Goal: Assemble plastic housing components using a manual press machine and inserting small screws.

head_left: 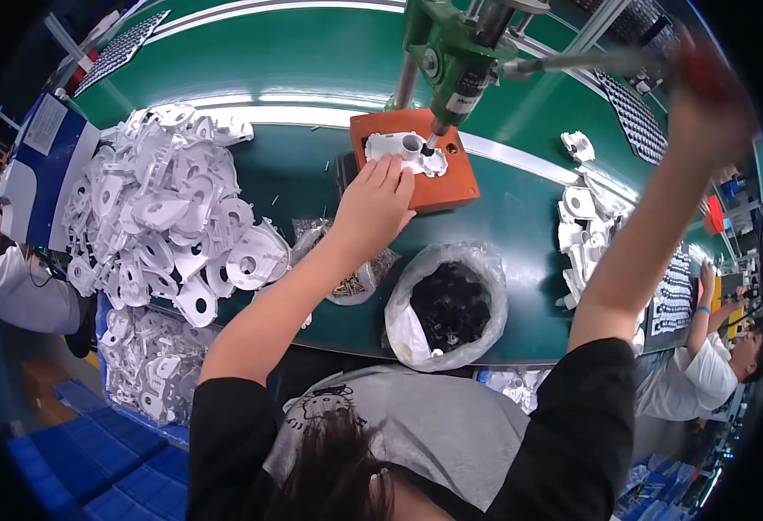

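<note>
A white plastic part (384, 144) with a round raised collar lies on the orange fixture block (461, 187). My left hand (377, 204) holds the part against the block, fingers laid over its near edge and thumb at the side. Just right of the collar, the tip of the green hand press (451, 65) comes down to a small black piece (429, 149) on the part; whether they touch I cannot tell. Raised far out to the right, my right hand (713, 113) is closed round the red knob of the press lever (594, 61), both smeared by motion.
A big heap of white plastic parts (173, 200) covers the left bench, beside a bag of small metal pins (355, 282). Nearer stands a bag of black pieces (451, 304). More white parts (579, 204) lie under my right arm. Another person (698, 373) works at right.
</note>
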Tool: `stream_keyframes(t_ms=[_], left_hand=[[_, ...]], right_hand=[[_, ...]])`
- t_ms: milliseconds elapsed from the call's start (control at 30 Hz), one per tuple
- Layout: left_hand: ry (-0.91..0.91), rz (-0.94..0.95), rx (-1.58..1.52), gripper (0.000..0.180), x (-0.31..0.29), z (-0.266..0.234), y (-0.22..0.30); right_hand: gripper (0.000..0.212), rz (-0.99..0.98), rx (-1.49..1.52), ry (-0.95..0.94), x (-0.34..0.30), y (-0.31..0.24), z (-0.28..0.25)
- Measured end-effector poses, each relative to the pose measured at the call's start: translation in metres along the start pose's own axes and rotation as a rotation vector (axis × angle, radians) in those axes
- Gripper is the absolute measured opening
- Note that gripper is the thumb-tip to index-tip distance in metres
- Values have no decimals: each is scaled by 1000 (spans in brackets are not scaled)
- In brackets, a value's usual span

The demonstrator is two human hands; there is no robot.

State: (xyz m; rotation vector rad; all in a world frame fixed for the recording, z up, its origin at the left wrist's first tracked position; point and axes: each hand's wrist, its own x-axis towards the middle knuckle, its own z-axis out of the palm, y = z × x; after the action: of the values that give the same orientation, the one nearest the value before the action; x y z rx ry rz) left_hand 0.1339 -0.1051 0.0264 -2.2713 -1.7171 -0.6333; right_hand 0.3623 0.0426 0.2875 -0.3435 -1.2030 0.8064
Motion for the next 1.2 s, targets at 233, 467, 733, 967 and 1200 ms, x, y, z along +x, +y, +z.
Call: stream_keyframes(t_ms=[233, 467, 733, 967, 1200], left_hand=[[-24, 60, 44, 57, 5, 2, 0], [-265, -380, -301, 50, 24, -22, -12], [-190, -160, -377, 40, 64, -10, -43], [-83, -487, -776, 19, 55, -10, -128], [55, -613, -560, 40, 66, 23, -185]], right_hand=[[28, -279, -431, -308, -221, 18, -102], [29, -302, 189, -382, -135, 21, -64], [76, 410, -27, -89, 18, 155, 71], [34, 167, -730, -276, -91, 145, -75], [48, 617, -1942, -618, -172, 137, -207]])
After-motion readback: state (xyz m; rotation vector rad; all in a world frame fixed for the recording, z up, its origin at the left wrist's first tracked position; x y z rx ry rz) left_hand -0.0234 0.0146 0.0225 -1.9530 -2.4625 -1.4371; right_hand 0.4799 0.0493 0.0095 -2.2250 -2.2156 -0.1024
